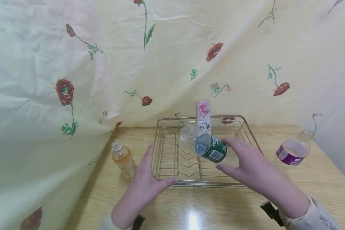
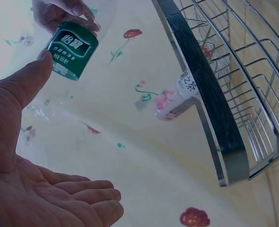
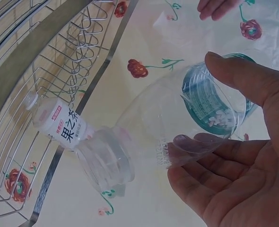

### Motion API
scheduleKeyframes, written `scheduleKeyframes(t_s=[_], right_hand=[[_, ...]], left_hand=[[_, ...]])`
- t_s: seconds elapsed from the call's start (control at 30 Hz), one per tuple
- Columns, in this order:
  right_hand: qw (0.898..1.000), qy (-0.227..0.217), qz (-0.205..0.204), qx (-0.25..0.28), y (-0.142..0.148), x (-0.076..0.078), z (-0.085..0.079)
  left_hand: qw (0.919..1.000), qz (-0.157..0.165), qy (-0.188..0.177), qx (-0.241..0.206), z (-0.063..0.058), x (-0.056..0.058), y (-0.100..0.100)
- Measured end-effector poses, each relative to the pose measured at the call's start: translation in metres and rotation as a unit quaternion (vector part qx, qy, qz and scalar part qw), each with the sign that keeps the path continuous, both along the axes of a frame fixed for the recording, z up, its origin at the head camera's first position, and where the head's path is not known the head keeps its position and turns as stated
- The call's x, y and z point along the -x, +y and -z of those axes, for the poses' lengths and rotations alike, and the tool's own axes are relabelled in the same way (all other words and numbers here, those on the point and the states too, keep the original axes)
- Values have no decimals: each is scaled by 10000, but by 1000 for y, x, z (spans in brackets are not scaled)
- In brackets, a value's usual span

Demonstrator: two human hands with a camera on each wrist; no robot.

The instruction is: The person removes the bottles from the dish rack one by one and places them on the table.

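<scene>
A clear plastic bottle with a green label (image 1: 215,149) is tilted above the wire rack (image 1: 189,183). My right hand (image 1: 251,164) holds it between thumb and curled fingers; in the right wrist view the see-through bottle (image 3: 153,113) slants down toward the rack. At the rack's front left corner is my left hand (image 1: 143,180), its palm turned inward and its fingers spread around nothing. Close past that hand stands an orange-tinted bottle (image 1: 125,163), partly hidden by it. A bottle with a pink and white label (image 1: 203,115) is at the back of the rack.
A bottle with a purple label (image 1: 291,155) is on the wooden table (image 1: 172,204), right of the rack. Flower-patterned cloth (image 1: 166,70) hangs behind the table and along its left side.
</scene>
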State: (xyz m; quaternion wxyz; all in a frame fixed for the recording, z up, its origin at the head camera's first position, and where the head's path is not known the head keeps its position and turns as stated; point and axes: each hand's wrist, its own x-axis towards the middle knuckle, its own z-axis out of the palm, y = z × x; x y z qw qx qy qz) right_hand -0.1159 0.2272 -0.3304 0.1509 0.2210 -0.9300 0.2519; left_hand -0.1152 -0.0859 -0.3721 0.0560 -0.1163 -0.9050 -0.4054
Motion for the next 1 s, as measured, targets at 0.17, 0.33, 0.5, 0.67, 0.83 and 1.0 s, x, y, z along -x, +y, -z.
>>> scheduleKeyframes(t_s=[0.17, 0.33, 0.5, 0.67, 0.83, 1.0], right_hand=[[9999, -86, -4, -104, -1, -3, 1], [9997, -54, -30, -216, -1, -5, 3], [9993, -156, -87, -316, -2, -9, 4], [9988, -245, -162, -392, -4, -11, 7], [9979, -317, -192, -534, -5, -13, 10], [9971, -298, -215, -673, -5, -15, 12]], left_hand=[[9995, 178, 145, 208, -7, 0, 4], [9986, 340, 240, 321, -14, 0, 8], [9976, 455, 329, 410, -19, -4, 11], [9956, 596, 495, 534, -24, -7, 14], [9944, 710, 580, 532, -26, -8, 16], [9932, 830, 658, 489, -25, -9, 17]])
